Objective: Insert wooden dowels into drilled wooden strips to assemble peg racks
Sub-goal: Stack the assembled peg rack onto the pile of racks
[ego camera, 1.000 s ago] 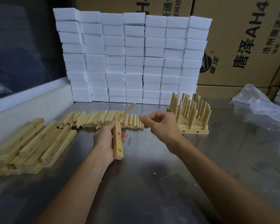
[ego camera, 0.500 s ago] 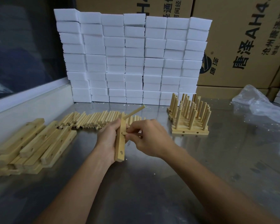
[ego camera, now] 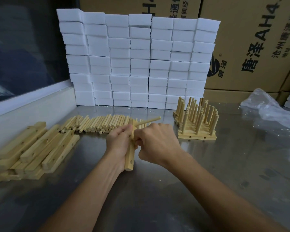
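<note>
Fingers [ego camera: 137,141] of the right hand [ego camera: 157,143] are curled tight against the right face of the pale drilled wooden strip [ego camera: 130,156], apparently pinching a second dowel at a mid-length hole; that dowel is hidden by the hand, so whether it is seated cannot be told. The left hand [ego camera: 119,141] is clenched round the strip and holds it roughly upright just above the grey metal surface [ego camera: 157,198], its near end free below the palm with one empty hole showing.

One round light-wood dowel [ego camera: 147,122] already stands out from the strip's far end, angled up and to the right.

Judgement: the step in hand is fitting a peg into the middle of this strip, with at least the near hole yet to be filled. The next move calls for a straight push along the hole's axis while the left hand braces the strip, then a reach for another peg.

Left of the hands lies a heap of undrilled-looking and drilled blank strips [ego camera: 33,151]. Beyond the hands, a row of loose dowels [ego camera: 97,125] lies on the surface, within easy reach. Far right stands a stack of finished peg racks [ego camera: 196,124], pegs upward. Behind it all rises a wall of white foam blocks [ego camera: 137,59], with brown cardboard cartons [ego camera: 251,44] at the back and crumpled clear plastic film [ego camera: 268,109] to the right.
</note>
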### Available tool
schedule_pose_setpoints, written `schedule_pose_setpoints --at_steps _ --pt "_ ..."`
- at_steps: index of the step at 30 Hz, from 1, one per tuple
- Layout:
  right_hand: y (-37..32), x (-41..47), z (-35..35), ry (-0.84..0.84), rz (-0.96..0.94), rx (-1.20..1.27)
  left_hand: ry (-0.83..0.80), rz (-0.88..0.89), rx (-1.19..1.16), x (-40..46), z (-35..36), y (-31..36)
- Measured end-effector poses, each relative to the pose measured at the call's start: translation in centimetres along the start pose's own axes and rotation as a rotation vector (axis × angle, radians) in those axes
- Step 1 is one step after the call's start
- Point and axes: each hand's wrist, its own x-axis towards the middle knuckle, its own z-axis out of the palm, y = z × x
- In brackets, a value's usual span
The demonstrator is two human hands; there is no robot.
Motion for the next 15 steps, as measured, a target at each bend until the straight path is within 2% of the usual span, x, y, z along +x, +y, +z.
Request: schedule_pose_setpoints --at_steps 5,10,15 --pt "0.2 0.1 -0.2 0.019 0.032 0.027 0.031 0.031 -0.009 -0.5 0.5 -0.1" --pt "0.6 0.6 0.0 -0.033 0.227 0.233 0.031 0.101 0.080 -0.7 1.1 -0.3" --pt "0.2 0.1 0.1 0.027 0.070 0.085 0.013 0.048 0.044 -0.6 0.8 0.1"
